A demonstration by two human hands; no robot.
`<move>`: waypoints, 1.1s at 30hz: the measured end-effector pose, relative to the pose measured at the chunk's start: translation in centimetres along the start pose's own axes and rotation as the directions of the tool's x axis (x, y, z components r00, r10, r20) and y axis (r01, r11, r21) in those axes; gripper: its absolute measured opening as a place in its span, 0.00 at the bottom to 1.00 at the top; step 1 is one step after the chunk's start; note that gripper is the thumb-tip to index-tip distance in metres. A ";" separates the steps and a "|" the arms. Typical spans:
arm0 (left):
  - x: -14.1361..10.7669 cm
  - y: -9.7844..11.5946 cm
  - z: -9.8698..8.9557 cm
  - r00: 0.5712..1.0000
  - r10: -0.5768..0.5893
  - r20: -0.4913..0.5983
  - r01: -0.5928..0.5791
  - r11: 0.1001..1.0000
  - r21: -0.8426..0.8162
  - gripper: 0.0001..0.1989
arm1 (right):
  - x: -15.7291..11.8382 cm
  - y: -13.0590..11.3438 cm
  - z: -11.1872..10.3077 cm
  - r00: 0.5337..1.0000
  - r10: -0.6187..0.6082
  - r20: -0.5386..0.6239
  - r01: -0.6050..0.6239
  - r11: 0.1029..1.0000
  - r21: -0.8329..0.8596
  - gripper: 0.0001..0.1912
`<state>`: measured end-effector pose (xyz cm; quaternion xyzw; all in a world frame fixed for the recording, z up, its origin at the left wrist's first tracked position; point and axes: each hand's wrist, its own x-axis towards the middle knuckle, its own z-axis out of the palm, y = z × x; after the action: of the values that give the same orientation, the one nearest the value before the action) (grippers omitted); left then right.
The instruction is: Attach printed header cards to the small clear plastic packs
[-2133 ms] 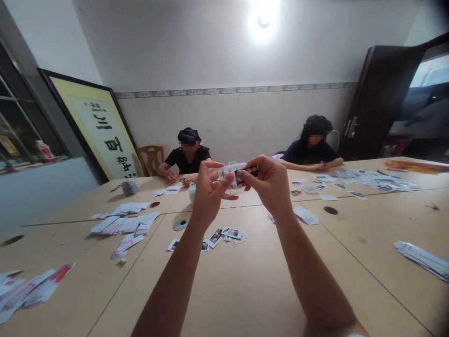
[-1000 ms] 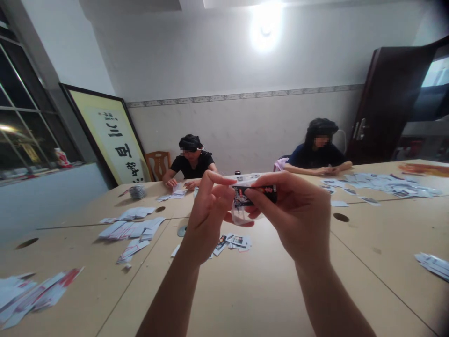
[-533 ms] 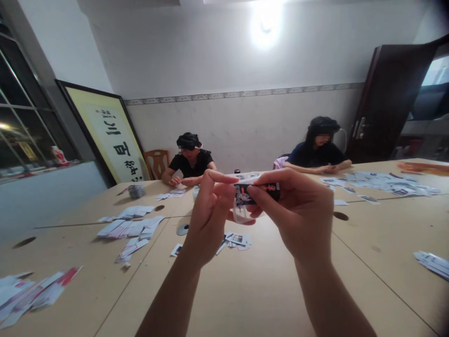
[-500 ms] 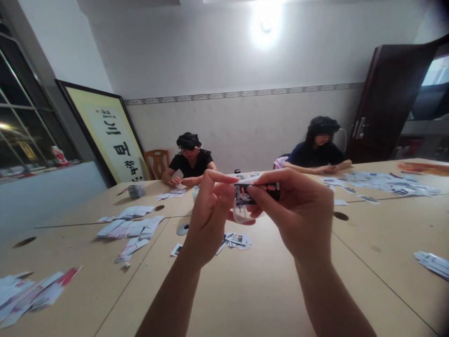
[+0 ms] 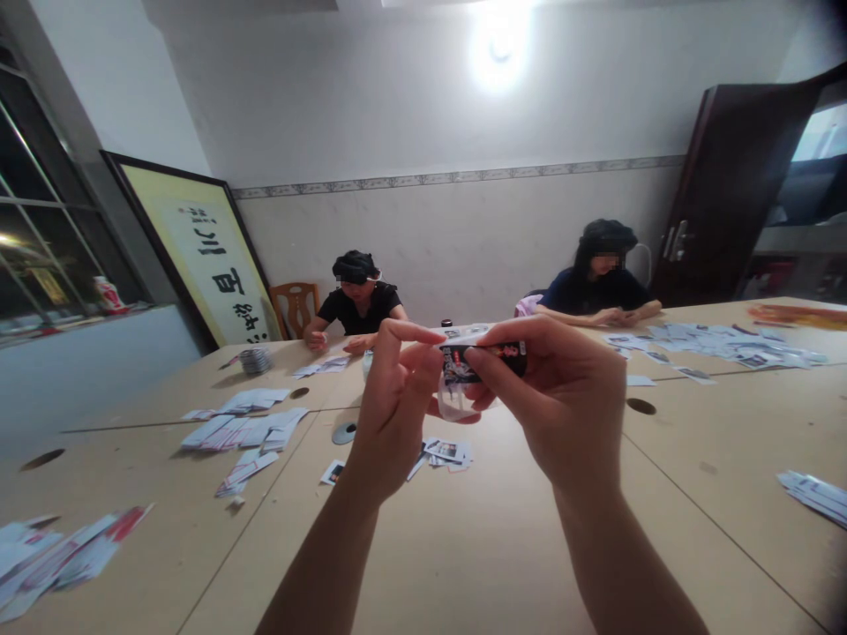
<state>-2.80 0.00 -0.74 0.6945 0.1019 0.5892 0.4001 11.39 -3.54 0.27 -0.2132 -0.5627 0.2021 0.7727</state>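
Note:
Held up over the table, a small black printed label [image 5: 455, 365] with coloured pictures and lettering spans the gap between my hands. A translucent whitish plastic piece [image 5: 453, 404] shows just below and behind it. My right hand [image 5: 569, 388] pinches the label's right part between thumb and forefinger. My left hand [image 5: 401, 388] is closed at the left end, thumb and bent forefinger against the label's edge, other fingers partly behind the plastic piece. What the hidden fingers touch cannot be made out. Beneath my hands lie several small picture cards [image 5: 446, 451] on the table.
The wide wooden table [image 5: 490, 547] carries white paper slips [image 5: 244, 429] at left and a scattered card pile [image 5: 728, 344] at far right. Round holes [image 5: 641, 406] cut its top. Two people [image 5: 361, 304] sit across, their hands at the table. A grey disc [image 5: 345, 432] lies near my left wrist.
My hands keep almost the same grip and place, with the label still between them. Across the table, the left person's hands have shifted and the pale slip they held up shows less.

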 end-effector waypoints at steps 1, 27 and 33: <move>0.0 0.0 0.0 1.000 0.004 -0.004 -0.004 1.000 0.001 0.05 | 0.0 0.0 0.0 1.000 0.002 -0.001 -0.002 1.000 0.001 0.07; 0.0 -0.1 0.4 0.996 0.050 -0.069 -0.044 0.996 0.082 0.06 | 0.0 0.0 0.0 1.000 0.004 -0.002 -0.004 0.999 -0.050 0.07; 0.0 -0.1 0.6 0.993 0.065 -0.095 -0.056 0.994 0.095 0.07 | -0.1 0.0 0.2 1.000 0.014 -0.018 -0.015 0.999 -0.044 0.07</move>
<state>-2.22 -0.19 -0.85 0.6854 0.1273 0.6290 0.3440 11.20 -3.58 0.22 -0.2358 -0.5586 0.1935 0.7713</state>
